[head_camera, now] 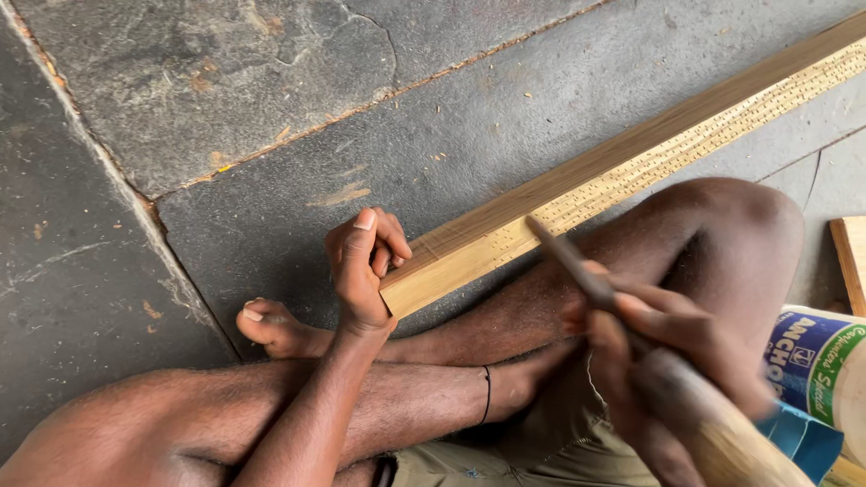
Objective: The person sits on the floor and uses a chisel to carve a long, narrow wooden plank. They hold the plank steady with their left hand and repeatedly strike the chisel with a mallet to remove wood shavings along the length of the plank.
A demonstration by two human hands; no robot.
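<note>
Closest to the camera, the right hand [672, 356] is clenched around the wooden handle of a chisel-like tool [631, 334], its dark shaft angled up and left so that the tip sits at the near edge of the long wooden plank [631, 158]. The hand and tool are blurred, so I cannot tell whether the tip actually touches the wood. Just beyond the crossed legs, the left hand [363, 271] is wrapped around the plank's near, cut end, thumb up and fingers curled over the top face, pinning it down. The plank lies on the stone floor [271, 108] and runs diagonally away to the upper right, passing over the person's right leg. It looks stiff and fairly heavy for its width, a hard strip that will not bend; its front face is pitted with rows of small marks, giving a rough, non-slippery surface. The squared end is the natural place to hold it. At the right edge sit a printed tub [821, 361] and another piece of wood [851, 261].
</note>
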